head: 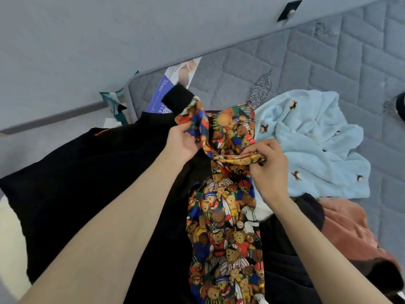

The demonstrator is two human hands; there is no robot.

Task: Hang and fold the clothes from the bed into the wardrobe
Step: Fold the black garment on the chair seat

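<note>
Soft, cool, even light, moderately bright, casts only faint shadows just below the fingers (262,148). The bear-print cloth (225,216) held in the fingers looks clearest. The black garment (87,183) left of them loses detail in darkness. Wide-angle bending curves the bed (317,66) edge beyond them; the frame's corners blur.
</note>
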